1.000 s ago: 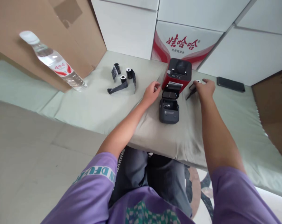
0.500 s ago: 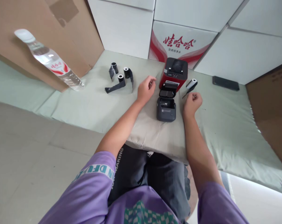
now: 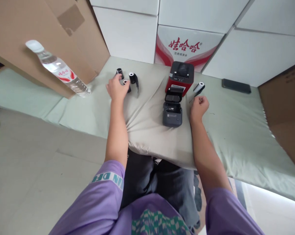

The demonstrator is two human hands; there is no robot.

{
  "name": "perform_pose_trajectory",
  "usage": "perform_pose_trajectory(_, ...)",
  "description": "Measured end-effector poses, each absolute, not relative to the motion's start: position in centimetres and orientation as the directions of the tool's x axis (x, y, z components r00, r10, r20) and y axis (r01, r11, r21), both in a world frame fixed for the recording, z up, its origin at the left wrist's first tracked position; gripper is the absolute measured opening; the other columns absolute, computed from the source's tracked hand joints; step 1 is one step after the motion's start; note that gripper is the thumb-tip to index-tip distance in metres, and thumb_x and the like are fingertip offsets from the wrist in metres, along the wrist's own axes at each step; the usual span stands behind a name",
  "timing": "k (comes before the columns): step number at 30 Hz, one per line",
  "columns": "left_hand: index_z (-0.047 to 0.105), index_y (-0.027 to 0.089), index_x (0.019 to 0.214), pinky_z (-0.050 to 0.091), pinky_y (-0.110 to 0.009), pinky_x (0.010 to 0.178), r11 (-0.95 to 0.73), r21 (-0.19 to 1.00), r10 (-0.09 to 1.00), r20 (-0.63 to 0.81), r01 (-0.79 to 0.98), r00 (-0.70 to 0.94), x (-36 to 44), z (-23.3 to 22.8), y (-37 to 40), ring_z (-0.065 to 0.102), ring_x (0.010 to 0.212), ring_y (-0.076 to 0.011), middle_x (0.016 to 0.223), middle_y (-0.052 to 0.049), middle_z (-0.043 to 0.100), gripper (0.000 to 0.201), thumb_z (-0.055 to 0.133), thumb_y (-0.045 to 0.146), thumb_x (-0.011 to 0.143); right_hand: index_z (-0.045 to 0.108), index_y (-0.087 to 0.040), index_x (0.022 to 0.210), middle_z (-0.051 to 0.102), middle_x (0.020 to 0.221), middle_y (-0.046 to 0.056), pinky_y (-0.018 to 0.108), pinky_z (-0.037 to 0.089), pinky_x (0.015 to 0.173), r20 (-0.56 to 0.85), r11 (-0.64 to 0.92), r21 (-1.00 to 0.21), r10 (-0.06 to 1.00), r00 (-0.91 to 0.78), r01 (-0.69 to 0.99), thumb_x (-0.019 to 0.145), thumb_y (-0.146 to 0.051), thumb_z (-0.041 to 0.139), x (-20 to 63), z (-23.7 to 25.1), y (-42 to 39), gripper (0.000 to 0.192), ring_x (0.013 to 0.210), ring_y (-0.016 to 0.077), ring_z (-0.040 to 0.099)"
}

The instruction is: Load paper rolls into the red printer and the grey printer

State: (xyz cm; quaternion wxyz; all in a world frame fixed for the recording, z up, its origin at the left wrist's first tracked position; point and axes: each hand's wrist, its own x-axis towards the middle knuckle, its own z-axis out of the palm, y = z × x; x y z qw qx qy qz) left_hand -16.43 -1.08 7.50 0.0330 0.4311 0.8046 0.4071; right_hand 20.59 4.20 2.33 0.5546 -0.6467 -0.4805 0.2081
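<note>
purple printed tee (image 3: pixel 152 212), dark trousers (image 3: pixel 162 182)

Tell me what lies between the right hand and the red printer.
In the head view, a white-capped roll with a dark loose strip lies between the right hand and the red printer, just beyond the curled fingers.

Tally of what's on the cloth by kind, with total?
Black rolls by the left hand: 3
White roll above the right hand: 1
Printers: 2, one red, one dark grey, lid open
Phone: 1
Water bottle: 1
Total: 8
</note>
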Motion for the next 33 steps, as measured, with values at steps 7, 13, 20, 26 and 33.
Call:
perform_pose_trajectory(7,0.073,0.029,0.122,0.038,-0.068,0.123,0.308,0.64,0.764,0.275,0.704,-0.584,-16.2,6.6,-0.6,0.058,0.141,-0.0432,0.128,-0.014,0.08,0.046,0.086,0.036,0.079,0.05,-0.025,0.074,0.039,0.063,-0.009,0.03,0.04,0.066,0.237,0.055,-0.925,0.856,0.46,0.375,0.091,-0.02,0.056,20.6,2.6,4.1,0.018,0.06,0.0128,0.041)
perform_pose_trajectory(13,0.074,0.028,0.12,0.044,-0.06,0.12,0.37,0.594,0.766,0.241,0.715,-0.596,-16.5,6.1,-0.1,0.067,0.132,-0.0386,0.123,-0.012,0.082,0.038,0.081,0.028,0.082,0.052,-0.024,0.074,0.041,0.063,-0.008,0.03,0.04,0.068,0.235,0.07,-0.934,0.859,0.455,0.35,0.089,-0.013,0.055,20.5,2.7,4.0,0.019,0.061,0.0135,0.042)
perform_pose_trajectory(20,0.076,0.03,0.122,0.039,-0.058,0.122,0.332,0.638,0.761,0.254,0.695,-0.597,-16.4,6.5,-0.1,0.068,0.134,-0.0367,0.131,-0.01,0.081,0.032,0.073,0.029,0.09,0.05,-0.024,0.071,0.039,0.063,-0.008,0.03,0.037,0.067,0.258,0.099,-0.932,0.857,0.445,0.349,0.088,-0.012,0.054,20.5,2.9,3.9,0.021,0.062,0.0132,0.042)
perform_pose_trajectory(26,0.073,0.03,0.134,0.04,-0.057,0.123,0.466,0.52,0.757,0.184,0.716,-0.626,-16.2,6.6,-0.2,0.067,0.136,-0.0361,0.135,-0.01,0.08,0.04,0.069,0.034,0.094,0.052,-0.023,0.07,0.043,0.063,-0.008,0.029,0.036,0.066,0.282,0.13,-0.931,0.85,0.444,0.342,0.085,-0.013,0.055,20.7,2.5,4.3,0.019,0.062,0.0124,0.042)
perform_pose_trajectory(33,0.063,0.03,0.146,0.037,-0.065,0.125,0.427,0.446,0.788,0.243,0.786,-0.566,-13.1,8.6,-0.6,0.044,0.155,-0.0456,0.156,-0.015,0.066,0.066,0.076,0.059,0.088,0.053,-0.023,0.069,0.045,0.062,-0.007,0.031,0.036,0.067,0.285,0.138,-0.932,0.852,0.439,0.336,0.085,-0.013,0.056,20.9,2.1,4.6,0.019,0.062,0.0129,0.042)
